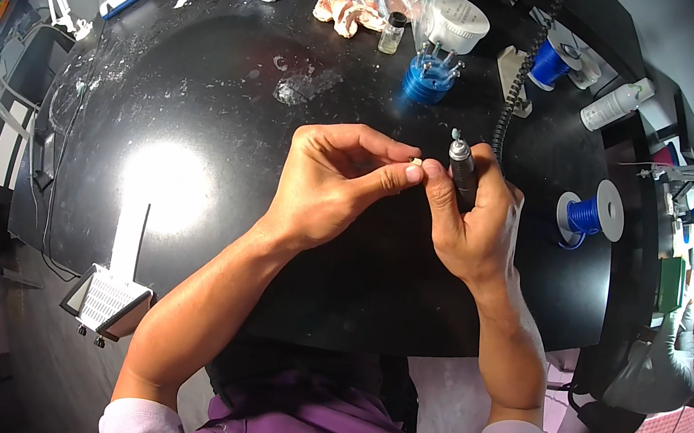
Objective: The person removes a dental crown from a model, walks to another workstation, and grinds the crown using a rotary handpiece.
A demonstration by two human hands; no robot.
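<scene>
Above the middle of the black table, my left hand [317,177] is closed, thumb and forefinger pinching a tiny cream-coloured piece [416,162]. It is too small to make out its exact kind. My right hand [485,226] is wrapped round a dark rotary handpiece [462,168], whose silver nose and small pale tip point away from me. The right thumb reaches over to the left fingertips and the small piece. A black coiled cord [507,106] runs down from the far edge towards the right hand. The handpiece's tip stands apart from the piece.
A blue round bur stand [427,83], a small glass bottle [392,33] and a white tub [460,24] stand beyond my hands. To the right are a blue wire spool [586,216] and a spray bottle [617,104]. A lamp [108,303] shines at the near left edge.
</scene>
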